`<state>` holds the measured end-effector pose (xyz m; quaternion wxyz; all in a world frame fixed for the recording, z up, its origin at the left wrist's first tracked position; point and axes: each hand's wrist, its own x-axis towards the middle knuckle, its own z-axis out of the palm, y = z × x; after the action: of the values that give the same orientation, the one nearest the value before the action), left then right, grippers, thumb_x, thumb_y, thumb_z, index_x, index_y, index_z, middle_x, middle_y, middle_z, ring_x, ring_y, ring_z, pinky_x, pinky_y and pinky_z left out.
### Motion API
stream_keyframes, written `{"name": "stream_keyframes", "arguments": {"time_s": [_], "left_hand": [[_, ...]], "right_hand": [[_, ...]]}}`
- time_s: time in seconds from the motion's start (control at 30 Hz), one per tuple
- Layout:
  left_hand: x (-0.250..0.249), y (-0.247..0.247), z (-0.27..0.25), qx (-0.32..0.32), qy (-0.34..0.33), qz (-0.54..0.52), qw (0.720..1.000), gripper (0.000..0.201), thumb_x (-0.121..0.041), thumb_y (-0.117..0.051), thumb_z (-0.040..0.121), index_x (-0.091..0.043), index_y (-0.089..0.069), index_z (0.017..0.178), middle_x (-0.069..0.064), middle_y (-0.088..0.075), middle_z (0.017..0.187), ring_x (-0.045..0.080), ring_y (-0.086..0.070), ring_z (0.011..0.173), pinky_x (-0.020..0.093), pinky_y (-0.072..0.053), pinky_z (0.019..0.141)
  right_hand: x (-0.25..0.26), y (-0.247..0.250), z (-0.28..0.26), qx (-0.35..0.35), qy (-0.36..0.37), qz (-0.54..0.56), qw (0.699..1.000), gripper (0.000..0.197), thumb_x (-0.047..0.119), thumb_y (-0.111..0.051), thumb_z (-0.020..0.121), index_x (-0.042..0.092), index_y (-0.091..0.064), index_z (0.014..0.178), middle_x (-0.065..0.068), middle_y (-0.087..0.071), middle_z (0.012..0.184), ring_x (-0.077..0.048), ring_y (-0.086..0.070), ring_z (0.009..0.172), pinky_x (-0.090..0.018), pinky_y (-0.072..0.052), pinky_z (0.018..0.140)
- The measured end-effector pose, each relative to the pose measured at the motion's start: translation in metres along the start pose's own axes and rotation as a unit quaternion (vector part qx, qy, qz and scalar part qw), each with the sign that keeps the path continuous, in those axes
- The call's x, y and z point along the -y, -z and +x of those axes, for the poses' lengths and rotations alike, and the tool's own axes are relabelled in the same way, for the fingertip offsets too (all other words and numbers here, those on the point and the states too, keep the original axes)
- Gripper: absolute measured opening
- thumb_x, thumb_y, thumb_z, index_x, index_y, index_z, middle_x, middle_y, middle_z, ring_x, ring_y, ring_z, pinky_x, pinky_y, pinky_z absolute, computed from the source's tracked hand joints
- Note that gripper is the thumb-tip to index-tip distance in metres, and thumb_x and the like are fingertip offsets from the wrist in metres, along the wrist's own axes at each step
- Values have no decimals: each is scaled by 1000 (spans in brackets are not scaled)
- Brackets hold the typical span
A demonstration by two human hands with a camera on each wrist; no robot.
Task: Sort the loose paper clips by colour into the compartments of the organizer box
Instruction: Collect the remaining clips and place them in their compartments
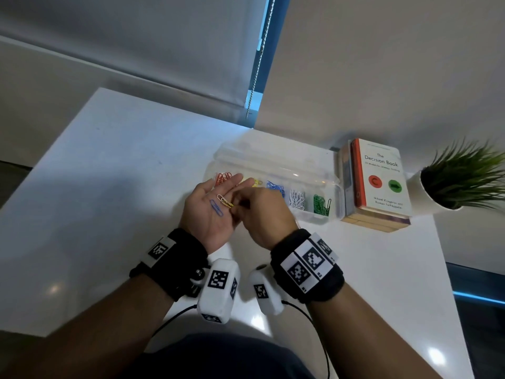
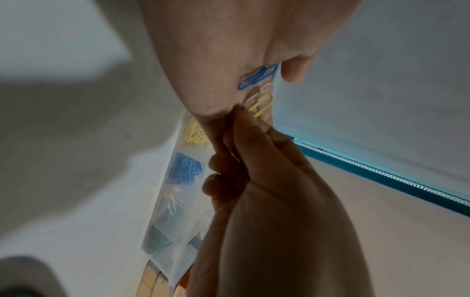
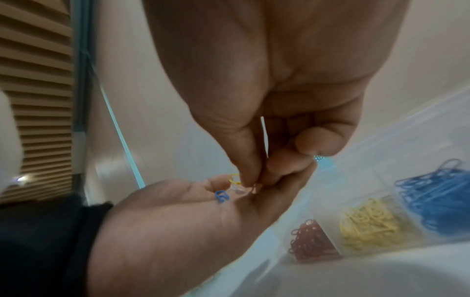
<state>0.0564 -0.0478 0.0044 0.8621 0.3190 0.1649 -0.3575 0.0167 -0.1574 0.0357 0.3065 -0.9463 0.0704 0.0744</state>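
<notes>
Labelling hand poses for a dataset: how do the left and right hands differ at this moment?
The left hand lies palm up with fingers relaxed, serving as a tray; the right hand is turned knuckles up with fingers curled. The left hand carries a blue clip and a white clip loose on its palm; the right hand pinches the yellow clip. Both hover near the organizer box.

My right hand [image 1: 262, 212] covers part of yellow clip [image 1: 228, 205] & organizer box [image 1: 276, 160] front, wrist views blurry, plant [image 1: 464, 173] cut off at edge
</notes>
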Motion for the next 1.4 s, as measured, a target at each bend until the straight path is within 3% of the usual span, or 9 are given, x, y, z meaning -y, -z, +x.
{"name": "stream_keyframes", "arguments": {"time_s": [0.07, 0.2, 0.5, 0.7, 0.8, 0.93, 1.1, 1.3, 1.4], "left_hand": [[0, -1, 1, 1, 0, -11, 1000, 48, -36, -28, 98, -3, -60, 114, 19, -65, 122, 24, -70, 93, 30, -55, 74], [-4, 3, 2, -2, -19, -29, 999, 47, -35, -29, 97, -4, -60, 113, 19, -65, 121, 31, -67, 104, 43, -46, 96], [-21, 11, 1, -18, -58, -71, 996, 47, -35, -28, 98, -6, -60, 114, 17, -68, 116, 31, -68, 103, 40, -54, 92], [-10, -4, 3, 13, -7, -36, 999, 51, -40, -28, 98, -5, -58, 120, 18, -66, 120, 29, -67, 103, 40, -52, 92], [-1, -13, 4, 28, 31, -37, 998, 55, -43, -27, 98, -3, -54, 126, 10, -68, 100, 18, -66, 79, 28, -56, 71], [8, -19, 4, 31, 63, -3, 998, 59, -47, -27, 99, -4, -52, 130, 7, -68, 106, 12, -61, 87, 23, -48, 72], [12, -20, 4, 60, 77, 13, 995, 60, -49, -24, 100, -3, -55, 124, 11, -72, 95, 19, -71, 77, 25, -57, 63], [9, -17, 12, 41, 43, 45, 997, 61, -51, -28, 97, -4, -56, 124, 21, -65, 120, 33, -65, 107, 43, -47, 97], [8, -17, 13, 45, 38, 46, 997, 59, -50, -29, 97, -3, -57, 120, 22, -63, 123, 36, -63, 112, 43, -50, 96]], "right_hand": [[-2, 6, 0, -11, 1, 12, 1000, 7, 16, -61, 85, 15, -65, 80, -6, -67, 76, -24, -60, 76, -32, -48, 72], [-12, 25, 5, -85, -48, 59, 994, 15, 20, -63, 84, 18, -60, 70, 5, -56, 60, -14, -50, 60, -12, -35, 53], [-31, 24, 40, -37, -156, 20, 987, 14, 15, -59, 84, 12, -72, 82, -8, -71, 80, -22, -64, 78, -21, -41, 63], [-11, 36, 15, -127, -47, 67, 989, 8, 17, -64, 82, 20, -63, 74, 4, -62, 65, -16, -57, 64, -25, -42, 61], [3, 31, 1, -80, 30, 12, 996, 8, 23, -66, 81, 15, -69, 81, 0, -64, 76, -17, -56, 70, -29, -44, 65], [0, 12, -1, -39, 34, -88, 995, 17, 29, -59, 86, 14, -67, 84, -2, -53, 81, -18, -45, 72, -28, -32, 62], [-8, 14, -7, -49, 11, -28, 998, 9, 16, -60, 84, 14, -68, 84, -8, -64, 82, -20, -53, 72, -27, -34, 61], [-44, 46, -2, -131, -85, 70, 985, 12, 14, -64, 84, 21, -62, 76, 9, -62, 66, -7, -57, 63, -13, -40, 58], [-62, 56, 3, -148, -122, 82, 978, 13, 14, -66, 83, 22, -61, 74, 6, -62, 68, -15, -58, 65, -23, -45, 64]]}}
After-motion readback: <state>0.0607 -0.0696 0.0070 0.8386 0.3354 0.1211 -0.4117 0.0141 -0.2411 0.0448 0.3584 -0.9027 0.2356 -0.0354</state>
